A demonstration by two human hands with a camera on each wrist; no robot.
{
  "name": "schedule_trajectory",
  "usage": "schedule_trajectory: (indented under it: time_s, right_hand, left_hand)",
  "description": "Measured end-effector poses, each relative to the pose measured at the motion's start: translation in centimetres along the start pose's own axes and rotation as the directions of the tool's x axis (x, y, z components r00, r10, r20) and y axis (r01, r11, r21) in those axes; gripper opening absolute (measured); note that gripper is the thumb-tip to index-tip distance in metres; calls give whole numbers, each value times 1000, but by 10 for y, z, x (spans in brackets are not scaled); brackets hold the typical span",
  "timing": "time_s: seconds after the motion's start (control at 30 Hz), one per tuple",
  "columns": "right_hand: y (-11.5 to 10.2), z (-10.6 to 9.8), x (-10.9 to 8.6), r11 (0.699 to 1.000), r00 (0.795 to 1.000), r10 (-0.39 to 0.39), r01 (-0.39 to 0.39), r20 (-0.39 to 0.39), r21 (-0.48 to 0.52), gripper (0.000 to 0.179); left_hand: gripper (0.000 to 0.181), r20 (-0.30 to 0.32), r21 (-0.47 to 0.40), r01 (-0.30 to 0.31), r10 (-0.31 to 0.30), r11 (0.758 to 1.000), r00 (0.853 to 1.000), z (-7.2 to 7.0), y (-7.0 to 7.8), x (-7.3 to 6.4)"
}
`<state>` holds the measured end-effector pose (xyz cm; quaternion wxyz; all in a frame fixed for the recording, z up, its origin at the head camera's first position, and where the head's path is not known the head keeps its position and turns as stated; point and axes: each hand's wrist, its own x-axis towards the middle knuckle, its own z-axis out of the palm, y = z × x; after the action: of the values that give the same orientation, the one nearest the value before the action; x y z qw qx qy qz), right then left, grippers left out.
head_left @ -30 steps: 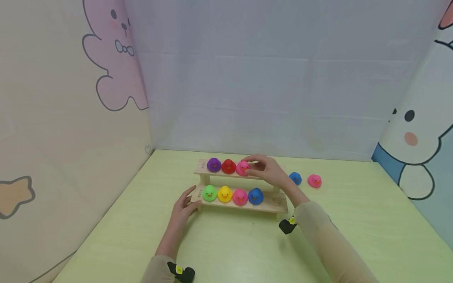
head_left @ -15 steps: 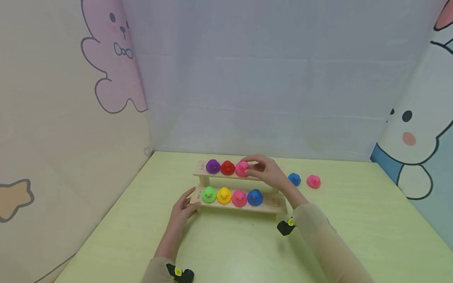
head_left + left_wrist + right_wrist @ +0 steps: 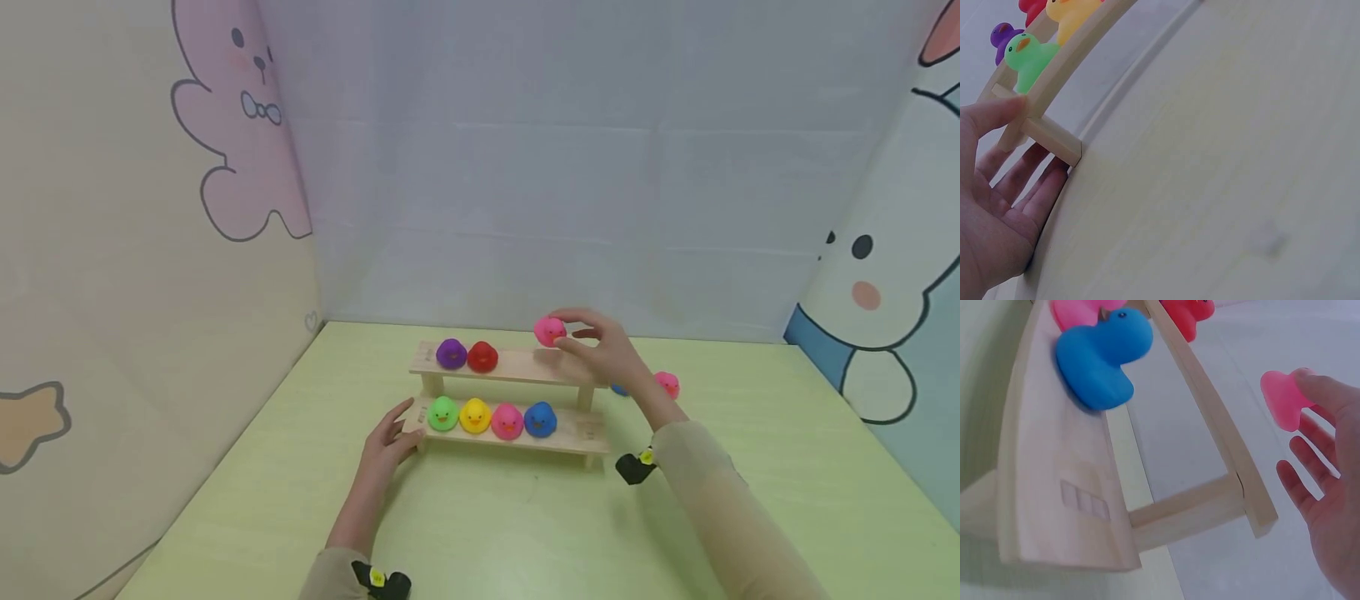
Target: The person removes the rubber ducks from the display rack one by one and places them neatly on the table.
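A two-tier wooden shelf (image 3: 525, 363) stands on the table. My right hand (image 3: 603, 346) pinches a pink rubber duck (image 3: 551, 332) between thumb and fingers, up above the right part of the upper tier; in the right wrist view this duck (image 3: 1286, 399) is apart from the wood. Purple (image 3: 452, 354) and red (image 3: 482, 357) ducks sit on the upper tier. Along the lower one are green (image 3: 443, 412), yellow (image 3: 476, 415), pink (image 3: 507, 422) and blue (image 3: 541, 419) ducks. My left hand (image 3: 386, 442) holds the lower tier's left end, thumb at the front corner (image 3: 1004, 114), other fingers behind the leg.
On the table (image 3: 480, 525), right of the shelf, lie another pink duck (image 3: 667, 384) and a blue duck (image 3: 619, 389), both partly hidden by the right arm. A pale curtain (image 3: 480, 208) hangs behind the table, with printed cartoon walls at both sides.
My right hand has lifted the pink duck off the upper tier beside the red one and carried it up and to the right. The left hand stays at the shelf's end.
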<state>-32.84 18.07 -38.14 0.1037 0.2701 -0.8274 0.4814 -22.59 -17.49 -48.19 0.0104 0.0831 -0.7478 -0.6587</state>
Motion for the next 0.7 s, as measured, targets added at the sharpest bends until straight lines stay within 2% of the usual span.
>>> schedule_trajectory:
  time_s: [0.37, 0.57, 0.7]
  right_hand:
    - [20, -42, -24, 997, 991, 7, -18, -135, -81, 44]
    - [43, -65, -42, 988, 979, -12, -20, -204, -152, 48]
    - [57, -81, -57, 978, 973, 14, -62, -231, -201, 47]
  left_hand:
    - [63, 2, 6, 11, -11, 1000, 1000, -2, 0, 3]
    - [64, 19, 7, 2, -2, 1000, 1000, -3, 0, 3]
    - [63, 26, 10, 6, -6, 1000, 1000, -2, -1, 4]
